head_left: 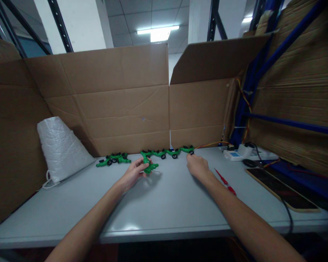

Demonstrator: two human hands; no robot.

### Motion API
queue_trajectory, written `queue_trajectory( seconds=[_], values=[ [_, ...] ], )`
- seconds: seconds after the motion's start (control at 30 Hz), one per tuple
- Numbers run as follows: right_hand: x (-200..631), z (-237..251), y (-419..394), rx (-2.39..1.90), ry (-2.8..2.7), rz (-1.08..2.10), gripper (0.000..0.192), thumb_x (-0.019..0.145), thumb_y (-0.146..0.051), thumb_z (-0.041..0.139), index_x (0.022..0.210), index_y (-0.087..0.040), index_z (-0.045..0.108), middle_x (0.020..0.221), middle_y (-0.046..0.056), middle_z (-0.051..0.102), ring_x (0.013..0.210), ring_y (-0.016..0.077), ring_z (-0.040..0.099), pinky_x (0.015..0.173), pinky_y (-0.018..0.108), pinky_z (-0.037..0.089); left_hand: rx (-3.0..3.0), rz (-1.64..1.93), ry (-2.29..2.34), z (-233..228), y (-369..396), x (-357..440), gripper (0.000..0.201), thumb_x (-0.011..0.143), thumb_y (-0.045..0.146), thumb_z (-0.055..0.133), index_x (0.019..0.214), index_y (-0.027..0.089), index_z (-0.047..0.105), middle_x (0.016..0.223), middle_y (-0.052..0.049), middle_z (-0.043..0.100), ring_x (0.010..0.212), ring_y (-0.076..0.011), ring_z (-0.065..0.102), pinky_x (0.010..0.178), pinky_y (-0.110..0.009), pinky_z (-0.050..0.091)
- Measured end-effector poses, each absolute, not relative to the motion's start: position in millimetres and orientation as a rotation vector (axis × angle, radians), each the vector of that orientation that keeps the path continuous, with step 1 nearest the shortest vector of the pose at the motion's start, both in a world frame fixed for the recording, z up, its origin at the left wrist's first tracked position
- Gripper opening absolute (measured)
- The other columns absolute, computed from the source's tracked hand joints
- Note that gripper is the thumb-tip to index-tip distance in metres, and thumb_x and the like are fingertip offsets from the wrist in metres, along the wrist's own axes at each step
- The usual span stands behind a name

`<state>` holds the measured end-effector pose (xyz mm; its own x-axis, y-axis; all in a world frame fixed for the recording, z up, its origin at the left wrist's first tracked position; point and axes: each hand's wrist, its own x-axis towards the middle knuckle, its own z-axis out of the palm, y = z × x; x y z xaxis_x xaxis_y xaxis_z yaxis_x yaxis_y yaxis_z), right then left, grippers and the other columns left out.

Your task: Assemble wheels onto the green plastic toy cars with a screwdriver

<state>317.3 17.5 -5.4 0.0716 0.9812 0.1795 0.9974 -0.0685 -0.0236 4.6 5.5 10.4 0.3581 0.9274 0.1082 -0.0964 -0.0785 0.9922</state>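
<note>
My left hand grips a green plastic part just above the grey table, near its far side. A row of similar green parts with black wheels lies along the cardboard wall, and another green part lies further left. My right hand reaches toward the right end of that row, with its fingertips next to the last green part. Whether the right fingers pinch anything is hidden.
A white woven sack stands at the back left. Cardboard walls close off the back and left. A red-handled tool lies right of my right arm. A white device, cables and a dark board sit at the right.
</note>
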Motion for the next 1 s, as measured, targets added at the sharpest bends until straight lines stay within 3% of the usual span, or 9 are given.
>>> queue_trajectory(
  seconds=[0.33,0.57,0.73,1.0],
  values=[
    [300,-9,16,-1.961,-2.205,-0.119,0.033,0.098,-0.003,0.049,0.125,-0.012,0.066,0.124,0.021,0.073,0.116,0.0302,0.07,0.093,0.034,0.049,1.388,1.077,0.84,10,8,3,0.046,0.084,0.042,0.086,0.12,0.016,0.073,0.108,-0.012,0.076,0.081,-0.0185,0.07,0.062,-0.025,0.045],
    [285,-10,15,-1.681,-2.322,-0.02,0.024,0.097,-0.005,0.053,0.114,-0.016,0.067,0.116,0.011,0.073,0.112,0.0234,0.066,0.093,0.028,0.043,1.401,1.076,0.845,9,9,4,0.045,0.085,0.042,0.086,0.119,0.015,0.072,0.112,-0.013,0.075,0.084,-0.0199,0.071,0.061,-0.024,0.046],
    [274,-19,14,-1.419,-2.287,0.109,0.02,0.097,-0.005,0.055,0.109,-0.017,0.066,0.109,0.009,0.07,0.103,0.0213,0.064,0.09,0.028,0.043,1.507,1.153,0.918,10,9,6,0.041,0.085,0.045,0.086,0.11,0.014,0.075,0.099,-0.01,0.076,0.074,-0.0167,0.067,0.061,-0.024,0.047],
    [271,-30,19,-1.288,-2.241,0.143,0.02,0.098,-0.004,0.057,0.11,-0.018,0.065,0.112,0.007,0.066,0.106,0.0214,0.062,0.094,0.029,0.043,1.663,1.296,1.027,7,15,6,0.042,0.088,0.056,0.08,0.097,0.015,0.075,0.086,-0.004,0.069,0.062,-0.0122,0.056,0.054,-0.024,0.047]
  ],
)
